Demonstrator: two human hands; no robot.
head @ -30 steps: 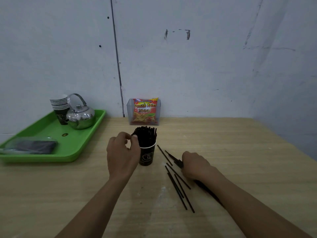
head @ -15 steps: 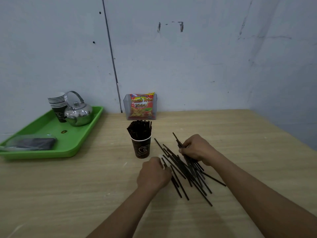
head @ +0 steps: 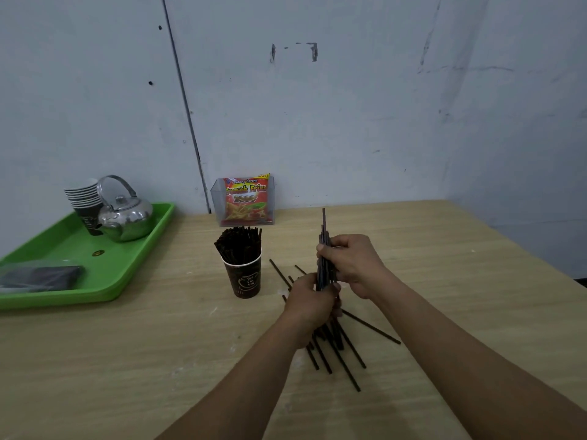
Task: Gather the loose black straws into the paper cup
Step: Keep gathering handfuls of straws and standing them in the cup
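A dark paper cup (head: 246, 279) stands upright on the wooden table (head: 444, 265), packed with black straws (head: 239, 244). To its right, both hands hold one upright bundle of black straws (head: 323, 236). My right hand (head: 354, 265) grips the bundle's middle. My left hand (head: 313, 301) is closed around its lower end. Several loose black straws (head: 343, 354) lie fanned on the table beneath and in front of my hands, partly hidden by my left hand.
A green tray (head: 133, 262) at the left carries a metal kettle (head: 127, 217), a stack of paper cups (head: 84, 198) and a dark packet (head: 41, 276). A clear holder with a red snack bag (head: 246, 201) stands against the wall behind the cup.
My hands have come together and raised a bunch of straws from flat on the table to upright. Fewer straws lie loose now.
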